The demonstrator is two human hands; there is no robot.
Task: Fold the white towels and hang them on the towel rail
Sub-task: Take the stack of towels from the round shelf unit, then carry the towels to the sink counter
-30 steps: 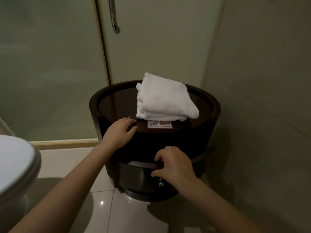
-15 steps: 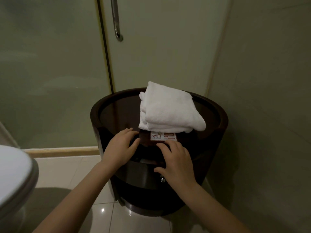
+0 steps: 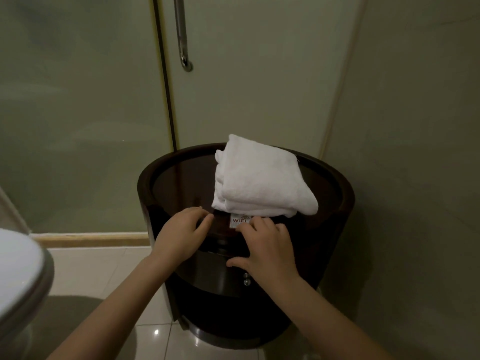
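Observation:
A folded stack of white towels (image 3: 259,180) lies on the top of a round dark wooden cabinet (image 3: 166,183), toward its right half. My left hand (image 3: 181,233) rests on the cabinet's front edge, fingers spread, just left of the towels' near edge. My right hand (image 3: 267,249) lies flat on the front edge below the towels, its fingertips on a small WiFi card (image 3: 240,219) that sticks out from under the stack. Neither hand holds a towel. No towel rail is in view.
A frosted glass shower door with a metal handle (image 3: 183,35) stands behind the cabinet. A wall (image 3: 415,152) closes in on the right. A white toilet (image 3: 18,276) sits at the left edge. Glossy floor tiles (image 3: 104,276) lie in front.
My right hand rose from the cabinet's lower drawer front up to the top edge, onto the WiFi card. My left hand shifted slightly toward the towels. The view tilted upward.

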